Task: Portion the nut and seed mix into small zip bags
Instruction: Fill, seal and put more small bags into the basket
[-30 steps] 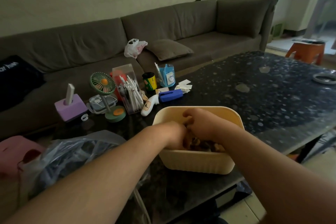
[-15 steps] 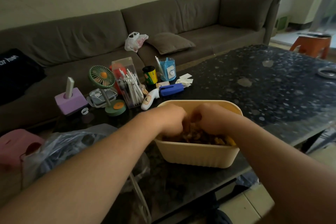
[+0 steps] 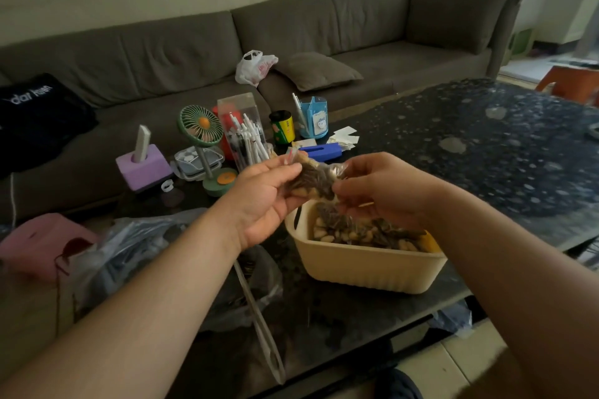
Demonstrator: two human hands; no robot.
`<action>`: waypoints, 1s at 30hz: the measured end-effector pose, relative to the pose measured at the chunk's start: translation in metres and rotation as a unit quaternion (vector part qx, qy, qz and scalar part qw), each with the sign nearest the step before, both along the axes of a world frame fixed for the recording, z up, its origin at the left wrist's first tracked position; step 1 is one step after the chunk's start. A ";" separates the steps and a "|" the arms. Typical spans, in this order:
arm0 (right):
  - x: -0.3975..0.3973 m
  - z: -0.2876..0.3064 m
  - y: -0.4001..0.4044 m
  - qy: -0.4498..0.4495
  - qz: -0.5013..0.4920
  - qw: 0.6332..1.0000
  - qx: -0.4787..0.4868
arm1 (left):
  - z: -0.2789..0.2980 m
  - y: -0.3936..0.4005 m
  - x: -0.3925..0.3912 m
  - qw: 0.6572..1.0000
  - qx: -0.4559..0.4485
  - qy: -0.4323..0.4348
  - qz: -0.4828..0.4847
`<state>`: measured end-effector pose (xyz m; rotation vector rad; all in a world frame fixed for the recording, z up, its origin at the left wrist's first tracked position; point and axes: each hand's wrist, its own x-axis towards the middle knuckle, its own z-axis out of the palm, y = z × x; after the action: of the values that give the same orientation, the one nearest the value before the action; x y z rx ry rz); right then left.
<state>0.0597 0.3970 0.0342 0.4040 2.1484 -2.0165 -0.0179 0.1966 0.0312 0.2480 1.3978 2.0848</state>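
Two hands over dark speckled stone tabletop (image 3: 486, 146). Cream ribbed plastic tub (image 3: 366, 266) w/ nut & seed mix (image 3: 359, 232) near front edge. L hand (image 3: 264, 194) & R hand (image 3: 385, 186) both pinch small clear filled zip bag (image 3: 312, 180), held just above tub; each grip closed on bag.

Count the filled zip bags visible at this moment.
1. A small zip bag of nut and seed mix is held above the cream tub between the left hand and right hand. Others may be hidden.
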 end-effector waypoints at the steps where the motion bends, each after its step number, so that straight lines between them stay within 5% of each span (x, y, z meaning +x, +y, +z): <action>1: -0.001 0.002 -0.005 0.012 -0.003 1.000 -0.016 | -0.001 -0.006 0.001 1.000 -0.003 0.004 0.024; 7: -0.004 0.010 -0.065 0.060 -0.007 0.982 -0.179 | -0.001 -0.068 0.014 0.991 -0.072 0.032 0.107; 10: -0.009 0.003 -0.100 0.044 0.023 0.982 -0.181 | -0.003 -0.108 0.018 0.979 -0.129 0.065 0.143; 12: -0.013 -0.002 -0.120 0.032 0.041 0.995 -0.086 | -0.004 -0.134 0.019 0.975 -0.146 0.064 0.153; 14: -0.016 -0.007 -0.134 0.070 0.073 0.987 0.124 | -0.008 -0.154 0.020 0.974 -0.158 0.051 0.154; 16: -0.018 -0.011 -0.146 0.165 0.102 0.912 0.362 | -0.016 -0.168 0.020 0.971 -0.174 0.034 0.158; 18: -0.018 -0.012 -0.160 0.244 0.120 0.855 0.442 | -0.027 -0.174 0.021 0.968 -0.190 0.020 0.161; 23: -0.024 -0.025 -0.193 0.154 0.194 0.908 0.338 | -0.054 -0.179 0.028 0.968 -0.193 -0.060 0.151; 30: -0.046 -0.057 -0.207 0.088 0.209 0.928 0.296 | -0.062 -0.177 0.030 0.961 -0.092 -0.220 0.138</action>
<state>0.0138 0.1897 -0.0227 -0.1737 2.6480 -1.1957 0.0120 0.0200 -0.0312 -0.4882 1.3894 2.0367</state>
